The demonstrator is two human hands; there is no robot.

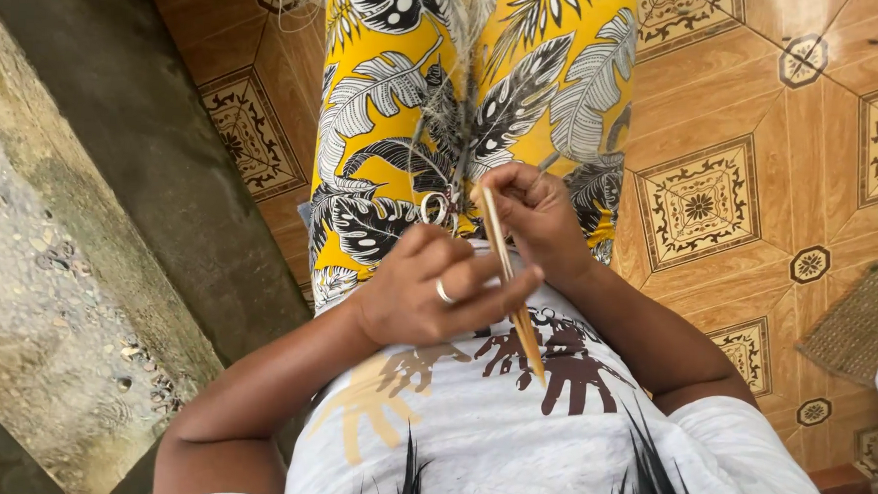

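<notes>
Fingers of the left hand (427, 291) pinch a thin wooden stick (512, 296) against the lap; the right hand (536, 217) closes round its upper end beside pale fibres (447, 97). Loose strands could slip or tangle. Scissors (433, 209) lie on yellow patterned trousers (385, 124), beyond them the tiled floor (766, 114).

- left hand (426, 296): plain silver ring (444, 293) on one finger
- right hand (536, 217): no ring or band visible
- T-shirt (509, 431): light grey, short sleeves, printed with tan and dark brown hand shapes plus black spiky strokes
- trousers (446, 107): bright yellow, big black, grey and white leaf pattern
</notes>
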